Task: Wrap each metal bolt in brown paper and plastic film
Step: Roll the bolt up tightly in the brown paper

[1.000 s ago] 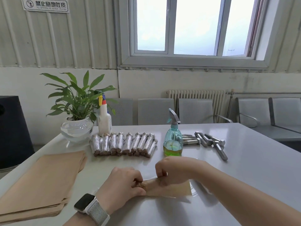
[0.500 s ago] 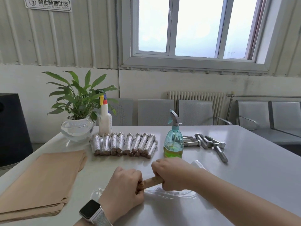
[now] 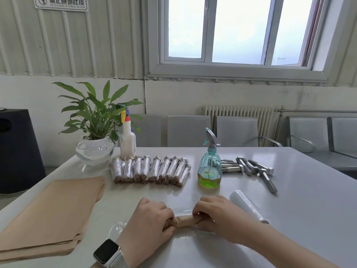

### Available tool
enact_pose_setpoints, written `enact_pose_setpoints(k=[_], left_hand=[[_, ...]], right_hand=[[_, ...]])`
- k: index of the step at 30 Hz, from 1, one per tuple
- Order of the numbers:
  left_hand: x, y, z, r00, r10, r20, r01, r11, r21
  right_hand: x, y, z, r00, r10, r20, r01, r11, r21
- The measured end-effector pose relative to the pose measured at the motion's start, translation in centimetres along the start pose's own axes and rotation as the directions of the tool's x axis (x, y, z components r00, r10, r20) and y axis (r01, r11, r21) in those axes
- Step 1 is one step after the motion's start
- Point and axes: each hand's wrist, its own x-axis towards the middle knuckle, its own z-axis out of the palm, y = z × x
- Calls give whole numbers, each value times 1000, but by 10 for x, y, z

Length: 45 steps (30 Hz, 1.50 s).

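paper stack left, bare bolts probably far right

The table in front of me is pale grey and glossy. At my left lies a stack of brown paper sheets, reaching toward the near edge. Far left stands a glass bowl with a green plant, a white spray bottle just beside it. A row of wrapped bolts lies side by side mid-table. Right of them stands a teal spray bottle holding green liquid, then a loose pile of bare bolts. A sheet of clear film is spread near me, its roll lying at my right.
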Motion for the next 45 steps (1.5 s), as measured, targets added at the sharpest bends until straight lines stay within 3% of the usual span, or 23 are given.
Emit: enact_pose_setpoints(k=[6, 9, 13, 22, 29, 39, 45], left_hand=[[-1, 2, -4, 996, -22, 83, 22, 1000, -4], [-5, 1, -10, 996, -75, 46, 80, 990, -117], [-7, -5, -19, 991, -131, -34, 128, 989, -79], [-10, -12, -15, 965, -201, 166, 242, 929, -281], [-13, -21, -24, 889, -302, 345, 418, 842, -341], [-18, -11, -16, 865, -435, 251, 493, 831, -258], [-17, -5, -13, 878, -439, 190, 473, 855, -214]], right_hand=[[-16, 2, 18, 991, 49, -124, -35, 993, 111], [-16, 2, 20, 985, 62, -162, -41, 991, 129], [-16, 2, 21, 982, 82, -168, -54, 985, 162], [-16, 1, 20, 981, 107, -160, -75, 978, 194], [-16, 0, 20, 979, 131, -157, -99, 975, 199], [-16, -1, 21, 978, 147, -150, -113, 970, 215], [-17, -3, 20, 974, 154, -165, -114, 966, 231]])
